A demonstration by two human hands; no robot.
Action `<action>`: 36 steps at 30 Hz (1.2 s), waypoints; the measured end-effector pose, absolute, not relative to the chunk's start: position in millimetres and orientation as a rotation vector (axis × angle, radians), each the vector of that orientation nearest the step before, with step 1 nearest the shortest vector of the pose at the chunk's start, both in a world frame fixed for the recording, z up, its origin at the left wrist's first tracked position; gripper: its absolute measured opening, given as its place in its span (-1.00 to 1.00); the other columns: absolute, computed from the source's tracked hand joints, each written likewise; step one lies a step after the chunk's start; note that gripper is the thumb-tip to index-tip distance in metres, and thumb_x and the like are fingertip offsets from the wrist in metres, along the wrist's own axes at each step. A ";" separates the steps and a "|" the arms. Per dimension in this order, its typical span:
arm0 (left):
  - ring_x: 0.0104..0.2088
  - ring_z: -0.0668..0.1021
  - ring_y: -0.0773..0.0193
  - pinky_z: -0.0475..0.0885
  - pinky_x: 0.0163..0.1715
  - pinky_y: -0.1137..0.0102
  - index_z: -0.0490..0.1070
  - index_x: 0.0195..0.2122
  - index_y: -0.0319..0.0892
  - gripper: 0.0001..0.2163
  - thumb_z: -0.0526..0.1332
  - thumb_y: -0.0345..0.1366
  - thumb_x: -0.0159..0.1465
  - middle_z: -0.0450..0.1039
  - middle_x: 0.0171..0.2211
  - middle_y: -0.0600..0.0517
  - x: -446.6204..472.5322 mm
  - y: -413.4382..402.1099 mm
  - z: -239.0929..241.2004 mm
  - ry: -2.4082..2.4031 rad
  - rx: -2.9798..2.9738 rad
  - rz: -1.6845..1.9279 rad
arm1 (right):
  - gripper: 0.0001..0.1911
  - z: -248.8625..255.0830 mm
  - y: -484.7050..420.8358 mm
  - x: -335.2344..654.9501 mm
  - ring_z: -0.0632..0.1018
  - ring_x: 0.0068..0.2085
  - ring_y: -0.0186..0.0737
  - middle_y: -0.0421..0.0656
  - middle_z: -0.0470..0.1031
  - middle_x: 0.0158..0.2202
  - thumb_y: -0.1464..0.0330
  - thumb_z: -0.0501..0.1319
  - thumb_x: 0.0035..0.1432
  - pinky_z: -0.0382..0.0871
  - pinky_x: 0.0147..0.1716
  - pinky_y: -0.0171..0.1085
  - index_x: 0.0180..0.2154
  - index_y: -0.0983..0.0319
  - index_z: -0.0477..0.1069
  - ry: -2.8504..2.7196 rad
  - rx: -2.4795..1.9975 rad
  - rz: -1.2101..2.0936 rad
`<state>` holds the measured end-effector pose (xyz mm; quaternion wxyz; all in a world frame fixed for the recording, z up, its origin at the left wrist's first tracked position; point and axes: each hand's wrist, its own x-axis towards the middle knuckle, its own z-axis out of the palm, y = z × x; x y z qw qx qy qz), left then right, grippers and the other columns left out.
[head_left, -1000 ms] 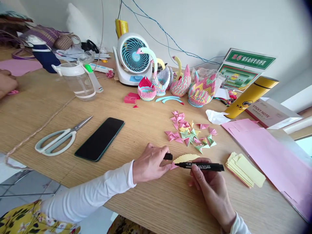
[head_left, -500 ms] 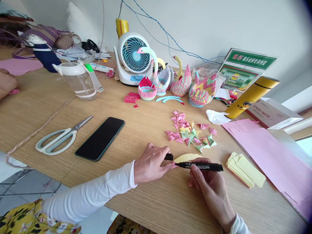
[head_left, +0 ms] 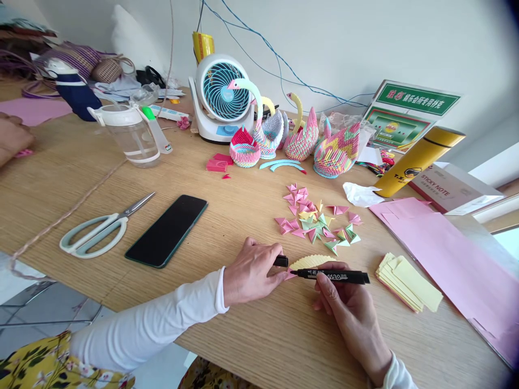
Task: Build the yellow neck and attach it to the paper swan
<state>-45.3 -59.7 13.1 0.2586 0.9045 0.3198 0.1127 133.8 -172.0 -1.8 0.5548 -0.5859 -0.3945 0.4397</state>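
My right hand (head_left: 348,310) grips a black marker (head_left: 338,276), uncapped, its tip pointing left. The tip meets the pink end of a curved yellow swan neck (head_left: 312,261) made of interlocked folded paper, lying on the table. At that pink end, my left hand (head_left: 255,270) pinches the piece between thumb and fingers. The black marker cap (head_left: 281,261) also sticks out from among the left fingers. Part of the neck is hidden behind the marker and my right hand. Just beyond lie pink, green and yellow folded paper triangles (head_left: 316,219).
Scissors (head_left: 95,232) and a phone (head_left: 167,231) lie to the left. Yellow paper slips (head_left: 409,282) and pink sheets (head_left: 441,259) are at right. Behind stand paper swans (head_left: 338,151), a fan (head_left: 225,92), a water jug (head_left: 132,135) and a yellow bottle (head_left: 419,162). Another person's hand (head_left: 14,138) rests far left.
The marker has rolled slightly in my right hand, so its printed lettering shows differently. My left hand stays in place. The other person's hand at far left has shifted slightly.
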 end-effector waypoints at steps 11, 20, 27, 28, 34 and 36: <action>-0.24 0.57 0.13 0.15 -0.18 0.26 0.22 -0.25 -0.16 -0.73 0.14 -0.04 0.33 0.54 -0.31 0.03 -45.1 -59.3 14.1 0.881 2.457 0.265 | -0.70 -3.8 -172.9 135.7 0.31 -0.55 -0.40 -0.18 0.39 -0.39 0.15 0.31 0.16 0.48 -0.61 -0.35 -0.18 0.20 0.41 -0.943 -1.393 1.027; -0.23 0.57 0.15 0.15 -0.17 0.25 0.22 -0.27 -0.17 -0.73 0.14 -0.05 0.33 0.53 -0.31 0.03 -45.2 -59.8 14.5 0.871 2.442 0.272 | -0.66 -5.5 -171.7 137.0 0.31 -0.61 -0.40 -0.26 0.33 -0.50 0.12 0.32 0.15 0.46 -0.64 -0.33 -0.18 0.22 0.39 -0.936 -1.414 1.004; -0.25 0.56 0.15 0.15 -0.18 0.26 0.22 -0.28 -0.16 -0.75 0.13 -0.07 0.33 0.52 -0.32 0.03 -45.7 -59.1 13.9 0.860 2.454 0.284 | -0.67 -4.5 -171.5 135.8 0.29 -0.61 -0.42 -0.27 0.33 -0.49 0.13 0.32 0.15 0.43 -0.66 -0.35 -0.17 0.20 0.37 -0.905 -1.401 1.022; -0.25 0.56 0.15 0.15 -0.18 0.26 0.22 -0.28 -0.16 -0.75 0.13 -0.07 0.33 0.52 -0.32 0.03 -45.7 -59.0 13.8 0.857 2.457 0.287 | -0.67 -4.2 -171.3 135.5 0.29 -0.61 -0.42 -0.26 0.33 -0.49 0.13 0.31 0.16 0.44 -0.66 -0.35 -0.17 0.20 0.37 -0.905 -1.400 1.025; -0.25 0.56 0.16 0.15 -0.19 0.27 0.22 -0.28 -0.17 -0.75 0.14 -0.07 0.33 0.52 -0.32 0.04 -46.0 -59.2 13.5 0.852 2.457 0.286 | -0.66 -4.3 -170.3 134.9 0.30 -0.60 -0.41 -0.25 0.37 -0.49 0.13 0.32 0.15 0.44 -0.66 -0.36 -0.17 0.21 0.37 -0.911 -1.401 1.048; -0.24 0.56 0.16 0.15 -0.19 0.27 0.22 -0.27 -0.17 -0.75 0.15 -0.08 0.32 0.52 -0.32 0.04 -46.0 -59.6 13.6 0.853 2.455 0.280 | -0.65 -4.2 -170.6 135.0 0.30 -0.60 -0.40 -0.24 0.37 -0.49 0.13 0.34 0.12 0.43 -0.67 -0.37 -0.18 0.22 0.38 -0.902 -1.410 1.042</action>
